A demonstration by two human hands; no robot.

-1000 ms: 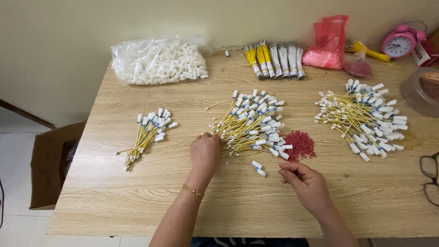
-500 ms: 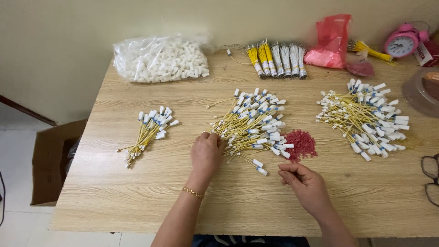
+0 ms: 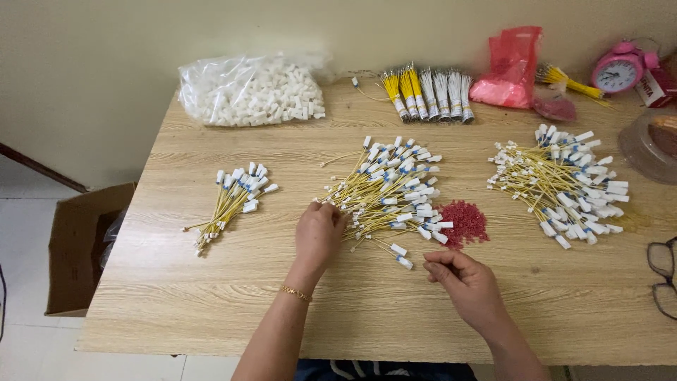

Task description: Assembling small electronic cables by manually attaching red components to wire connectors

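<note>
My left hand (image 3: pixel 319 233) rests on the wooden table (image 3: pixel 211 282), its fingertips closed on the thin ends of the middle pile of yellow wires with white caps (image 3: pixel 392 190). My right hand (image 3: pixel 467 283) lies further right with fingers curled and pinched near a loose capped wire (image 3: pixel 399 255); whether it holds anything I cannot tell. A small heap of red beads (image 3: pixel 462 222) sits between the middle pile and my right hand. A small bundle of the same wires (image 3: pixel 231 201) lies to the left, and a large pile (image 3: pixel 564 185) to the right.
At the back stand a clear bag of white caps (image 3: pixel 250 90), bundled yellow and white wires (image 3: pixel 427 93), a red plastic bag (image 3: pixel 509 69) and a pink alarm clock (image 3: pixel 618 69). Glasses (image 3: pixel 661 279) lie at the right edge. A cardboard box (image 3: pixel 74 254) sits on the floor at left.
Both hands have barely moved; the left hand stays at the near end of the middle pile.
</note>
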